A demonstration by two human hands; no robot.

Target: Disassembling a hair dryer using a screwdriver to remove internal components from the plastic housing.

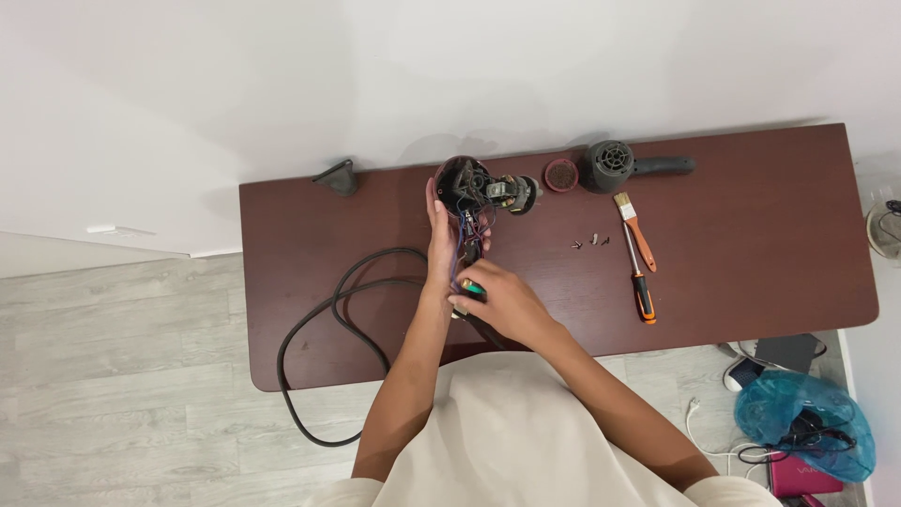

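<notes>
Hair dryer (466, 192), casing opened, lies at the dark bench's (751, 253) 12 o'clock edge. Left hand (441, 246) grips its handle; right hand (497, 300) clasps a green-tipped tool (474, 291). Black cord (328, 329) loops at 8 o'clock; screwdriver (640, 282) and brush (635, 230) at 3 o'clock.

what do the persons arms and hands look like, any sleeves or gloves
Both arms are bare from the hands up to near the shoulders, with no gloves, watch or bracelets showing. The left hand and the right hand show no rings that can be made out at this size. Short cream sleeves of a loose cream top show at the bottom edge.
</notes>
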